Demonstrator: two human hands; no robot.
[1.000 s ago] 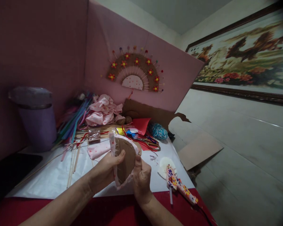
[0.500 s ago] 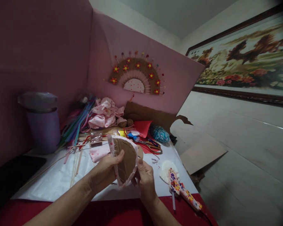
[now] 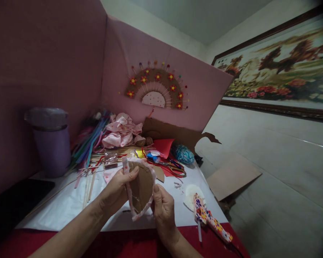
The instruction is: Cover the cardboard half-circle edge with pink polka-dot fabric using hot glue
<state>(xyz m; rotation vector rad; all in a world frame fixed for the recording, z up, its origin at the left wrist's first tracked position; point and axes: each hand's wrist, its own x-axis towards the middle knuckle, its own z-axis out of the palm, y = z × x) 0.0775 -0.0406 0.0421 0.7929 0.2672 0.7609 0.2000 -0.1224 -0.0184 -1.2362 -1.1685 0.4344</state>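
Note:
A half-circle of brown cardboard (image 3: 143, 184) is held up in front of me, its bare back facing me. Pink dotted fabric (image 3: 125, 166) wraps over its rim. My left hand (image 3: 123, 184) clasps the straight side, thumb on the cardboard and most fingers hidden behind. At the lower curved edge my right hand (image 3: 163, 208) pinches the fabric rim between thumb and curled fingers. Just behind lies a small rounded tan cardboard piece (image 3: 159, 173). Scissors (image 3: 176, 169) lie past it. To the right, a flower-patterned glue gun (image 3: 211, 220) rests against a white round pad (image 3: 190, 195).
Thin sticks, colored pipe cleaners (image 3: 93, 138), crumpled pink fabric (image 3: 121, 130), and blue yarn (image 3: 183, 154) fill the table's back. A purple bin (image 3: 51, 147) stands left. A pinned cardboard fan (image 3: 157, 73) hangs on the pink board (image 3: 201, 86). The glue gun's cord trails off right.
My right hand has slid down along the curved edge. The half-circle has tilted slightly, and the tan piece behind shows more fully. The view has shifted a little.

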